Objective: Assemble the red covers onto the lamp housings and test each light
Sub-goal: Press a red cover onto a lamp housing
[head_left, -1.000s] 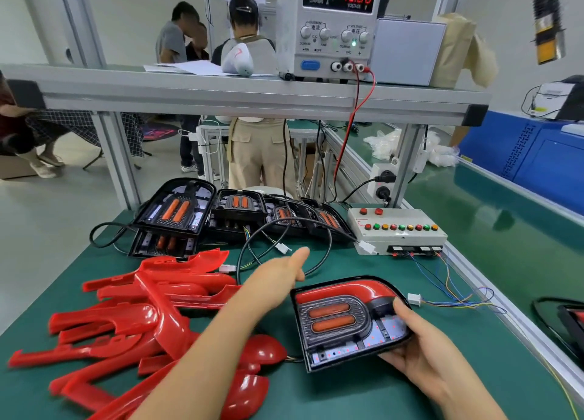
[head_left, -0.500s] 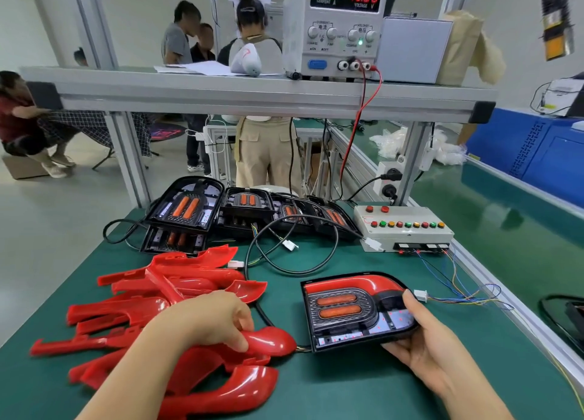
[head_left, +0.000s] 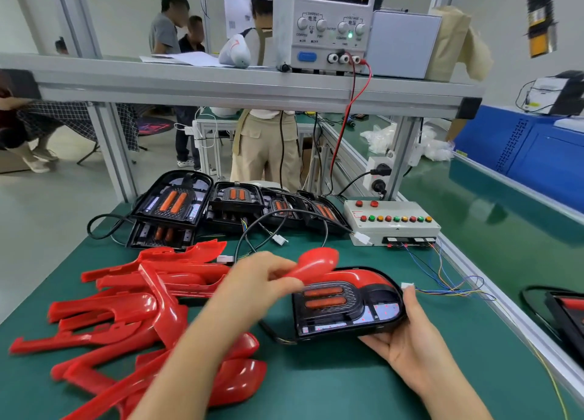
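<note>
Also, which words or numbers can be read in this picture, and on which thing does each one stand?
"0.000", green digits, "CURRENT A" below: power supply.
"12.00", red digits, "VOLTAGE V" below: same unit.
"CURRENT", "VOLTAGE" above its knobs; smaller knob labels are blurred.
Paper sign behind: characters unreadable.
Button box: no readable text.

Place: factory assembly line.
Evidence: green-matted workbench [head_left: 331, 388]; power supply [head_left: 325, 24] on the aluminium shelf above it; button test box [head_left: 392, 222] at its far right; lamp housings [head_left: 240, 204] along its back.
</note>
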